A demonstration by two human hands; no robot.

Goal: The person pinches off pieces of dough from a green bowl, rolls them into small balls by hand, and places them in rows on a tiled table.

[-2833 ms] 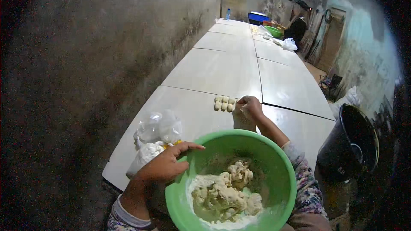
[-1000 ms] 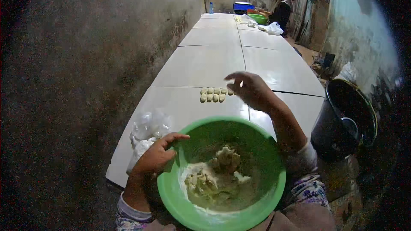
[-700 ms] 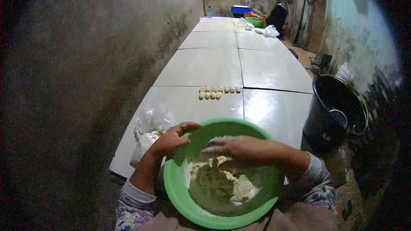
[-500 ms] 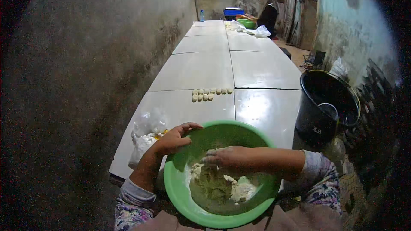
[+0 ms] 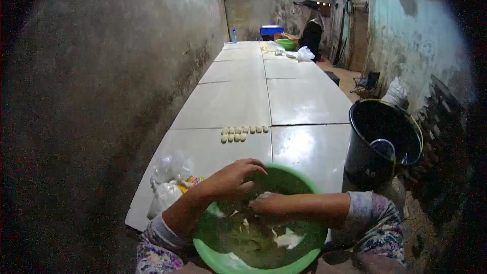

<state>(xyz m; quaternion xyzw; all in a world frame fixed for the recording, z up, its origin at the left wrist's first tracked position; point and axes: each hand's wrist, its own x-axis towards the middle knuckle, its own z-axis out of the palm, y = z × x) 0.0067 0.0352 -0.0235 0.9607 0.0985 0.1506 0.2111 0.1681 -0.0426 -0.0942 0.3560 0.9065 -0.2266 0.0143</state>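
My left hand (image 5: 238, 178) is over the back-left rim of the green bowl (image 5: 300, 259), fingers bent but apart, with nothing clear between them. Inside the bowl, my right hand (image 5: 269, 204) is curled low among the dough, its fingertips partly hidden and what they hold unclear. A pale lump of dough (image 5: 288, 238) and flour lie at the bowl's sides. Beyond the bowl, several small dough pieces (image 5: 231, 137) sit in two rows on the white tiled table (image 5: 309, 99). Clear plastic bags (image 5: 165, 195) with white contents and yellow printing rest left of the bowl.
A large black bucket (image 5: 370, 162) with a bowl inside stands right of the table. At the far end are a person (image 5: 310, 35), a blue crate (image 5: 271, 30), a green bowl (image 5: 286, 44), bags and a bottle (image 5: 234, 35). A bare wall runs along the left.
My right hand has come from the dough rows down into the bowl. More dough pieces are in the rows than earliest. My left hand has shifted rightward over the rim. The view has tilted up.
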